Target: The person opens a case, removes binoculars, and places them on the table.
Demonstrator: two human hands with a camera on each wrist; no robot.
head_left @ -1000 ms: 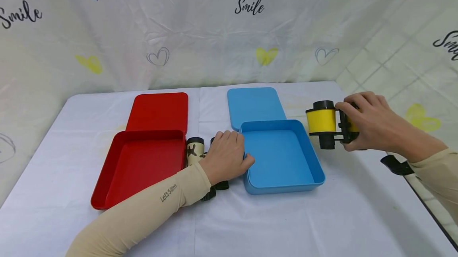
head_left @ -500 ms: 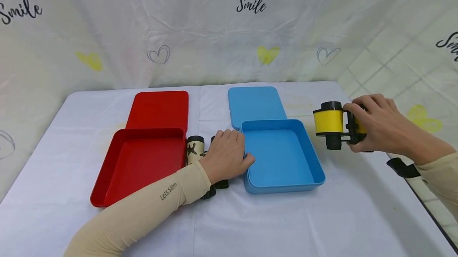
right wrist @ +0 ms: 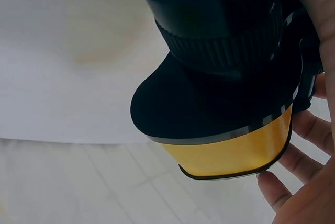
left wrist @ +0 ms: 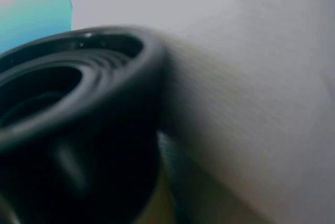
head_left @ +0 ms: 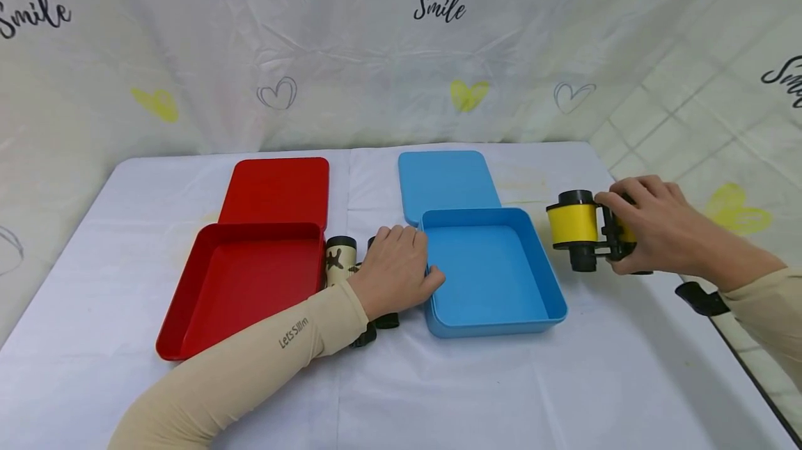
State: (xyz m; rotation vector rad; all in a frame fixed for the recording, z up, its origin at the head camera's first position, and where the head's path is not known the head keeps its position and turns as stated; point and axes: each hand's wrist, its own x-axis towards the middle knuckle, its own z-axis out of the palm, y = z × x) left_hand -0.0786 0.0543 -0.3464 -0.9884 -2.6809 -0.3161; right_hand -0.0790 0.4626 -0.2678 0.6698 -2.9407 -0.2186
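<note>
My left hand (head_left: 396,272) grips a pair of camouflage binoculars (head_left: 340,263) lying on the white tablecloth between the two boxes. The hand and sleeve cover much of them; the left wrist view is filled by a black eyepiece (left wrist: 99,150). Over on the right side of the table, my right hand (head_left: 667,230) holds yellow and black binoculars (head_left: 573,224) by their right barrel. In the right wrist view their yellow side (right wrist: 225,158) shows below a black ribbed eyepiece (right wrist: 220,41), with fingers (right wrist: 301,164) around the far side.
To the left is a red box (head_left: 250,290) with its lid (head_left: 276,189) laid back. A blue box (head_left: 495,330) stands right of my left hand, its lid (head_left: 447,182) behind it. A printed curtain (head_left: 376,53) hangs behind the table.
My right hand has shifted a little to the right and then slightly down with the yellow binoculars. The left hand has stayed in place on the camouflage binoculars.
</note>
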